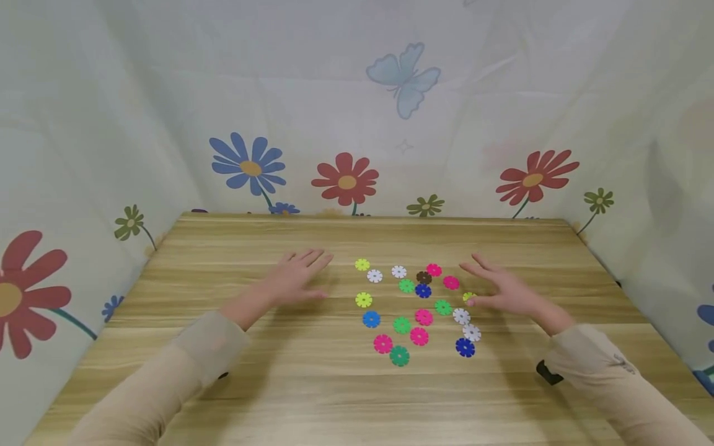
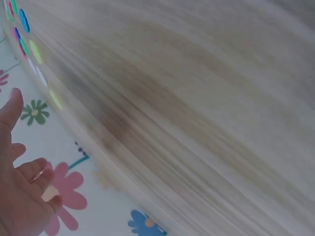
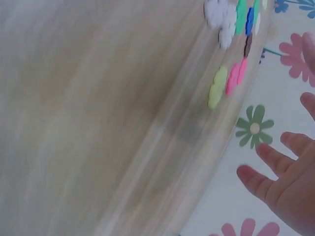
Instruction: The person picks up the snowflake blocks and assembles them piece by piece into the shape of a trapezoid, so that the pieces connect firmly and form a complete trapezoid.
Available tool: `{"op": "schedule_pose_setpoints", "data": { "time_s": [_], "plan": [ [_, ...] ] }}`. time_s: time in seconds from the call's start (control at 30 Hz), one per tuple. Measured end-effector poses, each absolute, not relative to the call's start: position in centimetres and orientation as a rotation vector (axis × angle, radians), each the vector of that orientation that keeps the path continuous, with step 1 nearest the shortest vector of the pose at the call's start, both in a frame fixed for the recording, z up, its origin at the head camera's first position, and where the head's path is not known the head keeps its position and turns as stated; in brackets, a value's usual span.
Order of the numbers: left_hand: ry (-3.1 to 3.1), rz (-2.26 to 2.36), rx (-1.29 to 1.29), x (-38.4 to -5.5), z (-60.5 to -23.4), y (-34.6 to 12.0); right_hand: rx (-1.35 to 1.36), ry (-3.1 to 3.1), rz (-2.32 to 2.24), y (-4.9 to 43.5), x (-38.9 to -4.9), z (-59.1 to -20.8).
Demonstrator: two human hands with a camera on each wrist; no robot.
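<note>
Several notched plastic discs shaped like snowflakes lie flat and scattered on the wooden table, among them a light blue disc, a brown disc and a dark blue disc. To the left of them my left hand hovers over the table, fingers extended and holding nothing. My right hand is at the right side of the group, fingers spread, its thumb overlapping a yellow disc in the head view. In the right wrist view that yellow disc lies apart from the hand.
The wood-grained table reaches back to a cloth backdrop printed with flowers and a butterfly, which also stands at both sides. A small black object shows beside the right cuff.
</note>
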State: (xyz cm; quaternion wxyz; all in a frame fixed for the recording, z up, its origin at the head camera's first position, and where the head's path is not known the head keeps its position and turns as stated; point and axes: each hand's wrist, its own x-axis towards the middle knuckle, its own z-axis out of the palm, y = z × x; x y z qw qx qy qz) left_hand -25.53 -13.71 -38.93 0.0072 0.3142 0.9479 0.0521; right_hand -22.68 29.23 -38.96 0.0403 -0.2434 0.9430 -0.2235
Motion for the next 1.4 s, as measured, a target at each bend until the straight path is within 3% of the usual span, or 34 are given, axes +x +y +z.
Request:
{"op": "schedule_pose_setpoints", "data": {
  "time_s": [0.27, 0.63, 0.93, 1.4],
  "plan": [
    [2.882, 0.315, 1.070, -25.7, -39.4, -11.4, -0.749, 2.735, -0.903, 28.7, -22.3, -39.5],
    [2.685, 0.605, 0.931, -25.7, -40.6, -9.3, -0.630, 2.566, -0.962, 28.6, -22.0, -40.7],
    [2.705, 0.573, 1.020, -26.0, -41.8, -7.9, -0.651, 2.538, -0.972, 28.4, -21.8, -41.6],
    [2.866, 0.490, 0.843, -25.3, -42.2, -6.1, -0.641, 2.658, -0.897, 27.9, -21.7, -42.0]
  ]
}}
